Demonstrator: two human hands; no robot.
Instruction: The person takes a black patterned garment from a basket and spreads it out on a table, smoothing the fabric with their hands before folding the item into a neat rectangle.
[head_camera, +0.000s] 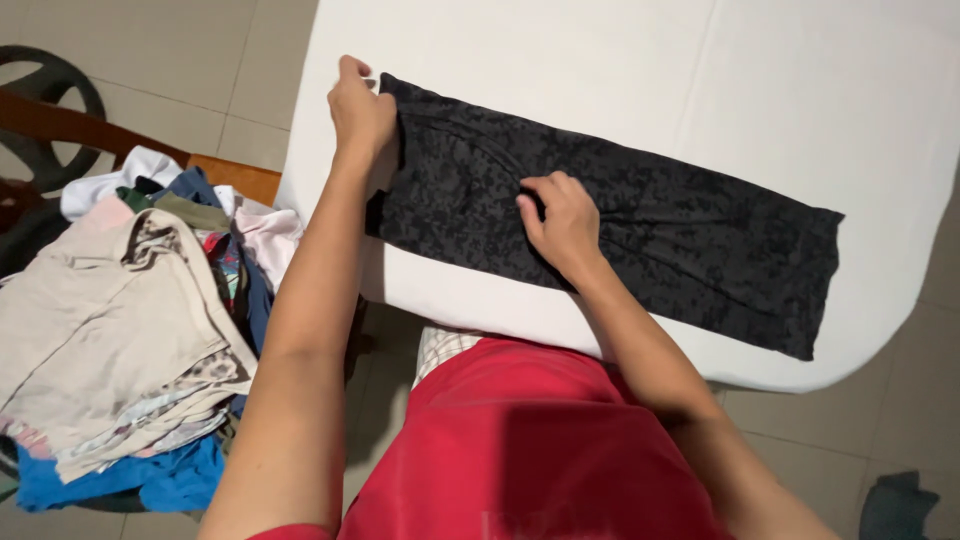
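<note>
Item: long, narrow black garment with a dark grey mottled print (660, 235), folded lengthwise into a strip. Location: lying flat and slantwise on the white cloth-covered surface (800, 90), one end near the surface's left edge, the other toward its right.

Left hand (360, 115): at the garment's left end, fingers closed on the upper corner of the fabric, pinching it.

Right hand (560, 220): resting palm down on the garment's middle, fingers curled loosely and pressing the cloth; small creases radiate from it. It grips nothing.

Adjacent: stack of folded clothes in beige, pale pink, white and bright blue (120, 330), left of the surface, piled on a wooden chair (235, 175). Red fabric of the person's own clothing (520, 450) fills the lower centre. Pale tiled floor (200, 90) beneath; a dark green cloth (895, 505) lies on it at lower right.
</note>
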